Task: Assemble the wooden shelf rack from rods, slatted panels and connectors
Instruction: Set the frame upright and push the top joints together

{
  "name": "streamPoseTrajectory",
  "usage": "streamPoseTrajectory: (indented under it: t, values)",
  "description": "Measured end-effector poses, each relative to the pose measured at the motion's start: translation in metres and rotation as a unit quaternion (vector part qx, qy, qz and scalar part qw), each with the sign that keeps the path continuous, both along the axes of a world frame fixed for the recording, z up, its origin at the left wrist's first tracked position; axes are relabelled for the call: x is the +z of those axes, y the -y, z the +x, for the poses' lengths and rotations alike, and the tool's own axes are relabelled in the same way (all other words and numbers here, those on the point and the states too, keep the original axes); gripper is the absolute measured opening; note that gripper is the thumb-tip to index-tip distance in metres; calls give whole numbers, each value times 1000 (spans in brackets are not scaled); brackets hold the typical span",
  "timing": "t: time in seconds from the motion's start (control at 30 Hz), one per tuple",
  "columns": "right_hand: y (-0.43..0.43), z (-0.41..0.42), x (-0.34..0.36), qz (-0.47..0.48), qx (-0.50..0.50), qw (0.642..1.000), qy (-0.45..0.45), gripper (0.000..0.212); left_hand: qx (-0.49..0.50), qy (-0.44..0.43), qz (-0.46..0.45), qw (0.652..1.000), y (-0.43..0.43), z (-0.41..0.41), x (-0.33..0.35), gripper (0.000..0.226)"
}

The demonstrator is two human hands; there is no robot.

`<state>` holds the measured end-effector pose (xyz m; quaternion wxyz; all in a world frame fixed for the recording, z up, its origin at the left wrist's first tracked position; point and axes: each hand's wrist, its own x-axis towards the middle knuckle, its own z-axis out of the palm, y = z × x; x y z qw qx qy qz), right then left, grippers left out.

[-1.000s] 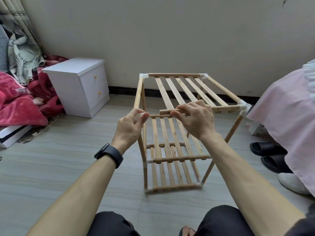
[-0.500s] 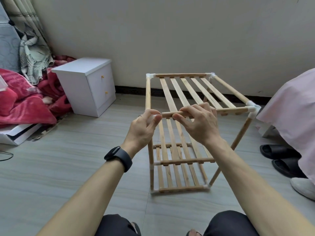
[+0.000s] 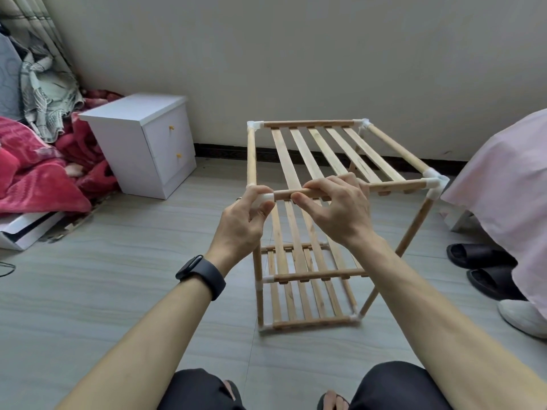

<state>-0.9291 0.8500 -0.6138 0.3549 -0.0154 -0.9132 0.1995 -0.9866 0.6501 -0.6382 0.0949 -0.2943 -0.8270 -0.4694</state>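
Head view: rack (image 3: 319,273) stands on the floor (image 3: 118,276) right in front of me, three slatted tiers in place. The work is at its near-left top corner.
Left hand (image 3: 242,223): thumb and fingertips pinch the white corner connector (image 3: 265,197), steadying it on top of the left post (image 3: 257,261).
Corner connector: mostly under my fingers. Can't tell how far the post or the side rod (image 3: 251,155) sits in it.
Front rod (image 3: 284,194): horizontal, left end meets the connector's socket. Seating depth not visible.
Right hand (image 3: 337,211): fingers curled over the rod, thumb under, just beside the left hand.
Step, my read: push the rod end home into the socket.
How: left holds the connector square as the anvil, right drives the rod straight along its own axis, with a small twist if it binds. No lifting, since the top panel (image 3: 334,152) hangs off this rod.
Right corner connector (image 3: 434,184): takes the far end of the same rod. A hard shove leftward could draw it out there, so check it after.
Risk: the rack looks light and may skid or lean sideways. Keep the forces opposed between my two hands.
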Motion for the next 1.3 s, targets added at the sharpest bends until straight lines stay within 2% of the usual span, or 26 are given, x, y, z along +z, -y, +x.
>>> streamPoseTrajectory:
  t: [0.27,0.47,0.63,0.73,0.9,1.03,1.23,1.3]
  values:
    - [4,-2,0,-10,-5,1000,-11,36,12,-53,-19,998,-1,-7,-5,41]
    - [7,-3,2,-38,-19,999,-11,26,21,-69,-38,997,-6,-10,-3,33]
    - [10,-2,2,-35,-32,999,-8,36,15,-59,-53,997,-5,-11,-3,28]
    - [11,-1,6,-6,-44,999,16,43,2,-33,-54,998,-3,-11,2,25]
    - [25,3,22,152,-53,970,184,67,-39,49,-31,998,0,-12,12,27]
    - [32,6,31,117,-44,959,256,74,-106,177,73,976,6,-11,18,37]
    - [43,-3,30,117,-72,958,250,59,-129,253,174,943,14,-4,18,39]
    - [43,-6,23,117,-69,963,233,55,-115,244,187,945,14,-5,15,35]
